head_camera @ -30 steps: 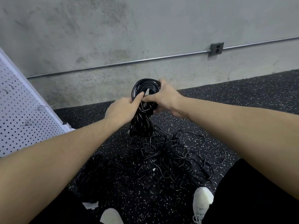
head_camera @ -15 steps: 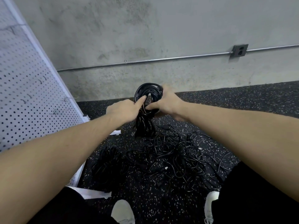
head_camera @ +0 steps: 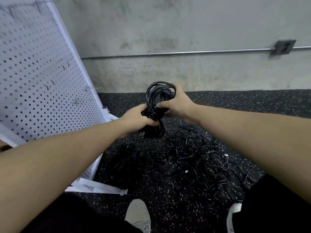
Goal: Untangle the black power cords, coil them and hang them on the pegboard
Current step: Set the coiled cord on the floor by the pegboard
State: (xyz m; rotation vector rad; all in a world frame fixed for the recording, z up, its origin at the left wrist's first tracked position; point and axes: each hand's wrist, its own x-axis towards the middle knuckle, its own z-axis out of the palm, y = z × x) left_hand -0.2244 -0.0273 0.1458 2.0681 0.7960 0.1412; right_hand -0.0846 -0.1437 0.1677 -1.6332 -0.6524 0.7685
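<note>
A coiled black power cord (head_camera: 155, 96) is held up above the floor in both hands. My left hand (head_camera: 137, 117) grips the lower part of the bundle, where a plug end sticks out below. My right hand (head_camera: 176, 102) grips the coil's upper loop from the right side. Below them a tangled pile of black cords (head_camera: 198, 158) spreads over the speckled floor. Another dark coiled bundle (head_camera: 125, 163) lies on the floor left of the pile. The white pegboard (head_camera: 37, 78) leans at the left, with a few metal hooks (head_camera: 76, 100) on it.
A grey concrete wall with a metal conduit (head_camera: 193, 52) and an outlet box (head_camera: 283, 47) stands behind. The pegboard's white base frame (head_camera: 96, 186) lies on the floor at lower left. My white shoes (head_camera: 138, 214) and dark trousers fill the bottom edge.
The view has swung left, bringing more of the pegboard in. My left hand has closed round the lower part of the coil; the right hand has shifted onto the upper loop.
</note>
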